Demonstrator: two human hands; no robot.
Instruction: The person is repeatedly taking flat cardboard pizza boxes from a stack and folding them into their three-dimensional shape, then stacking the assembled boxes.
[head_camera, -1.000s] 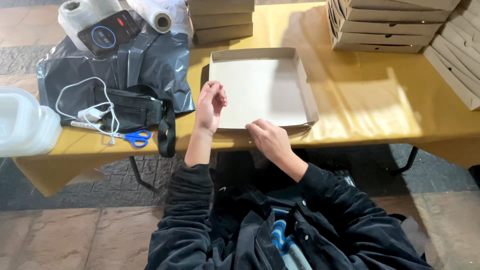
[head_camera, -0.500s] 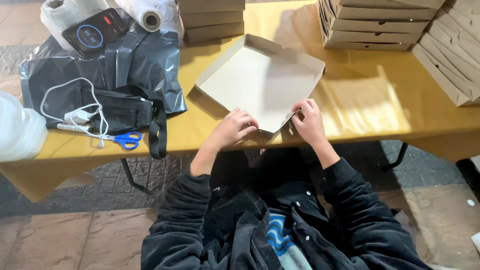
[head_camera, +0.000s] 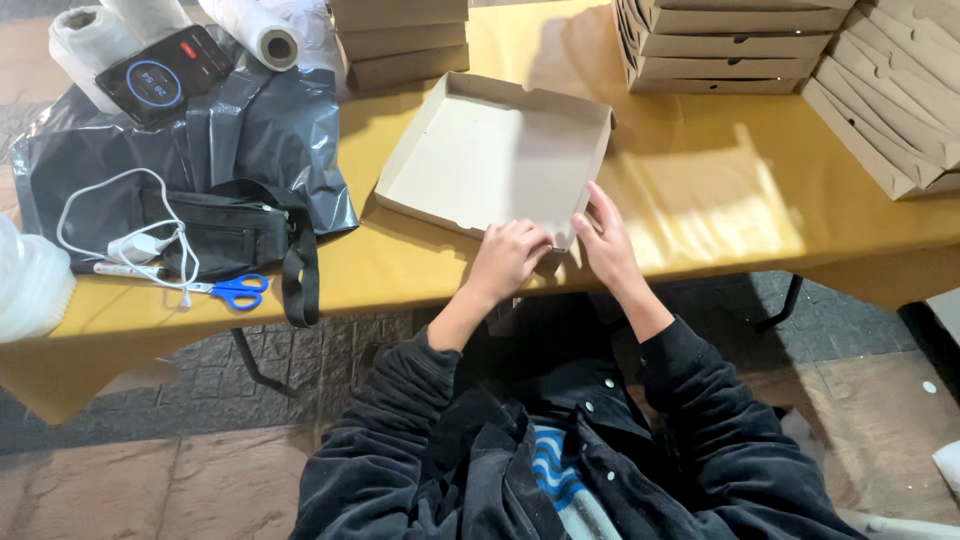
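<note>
The open cardboard box (head_camera: 495, 160) lies at frame centre on the table (head_camera: 720, 200), with both hands (head_camera: 508, 258) (head_camera: 606, 240) at its lower right corner. Stacked boxes (head_camera: 730, 40) occupy the upper right. A pouch (head_camera: 215, 232), cable (head_camera: 110, 220) and scissors (head_camera: 232, 291) lie at left.

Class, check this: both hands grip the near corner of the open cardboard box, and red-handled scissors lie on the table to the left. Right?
Not quite. In the head view the scissors have blue handles, not red. The left hand and right hand do grip the near corner of the open cardboard box.
</note>
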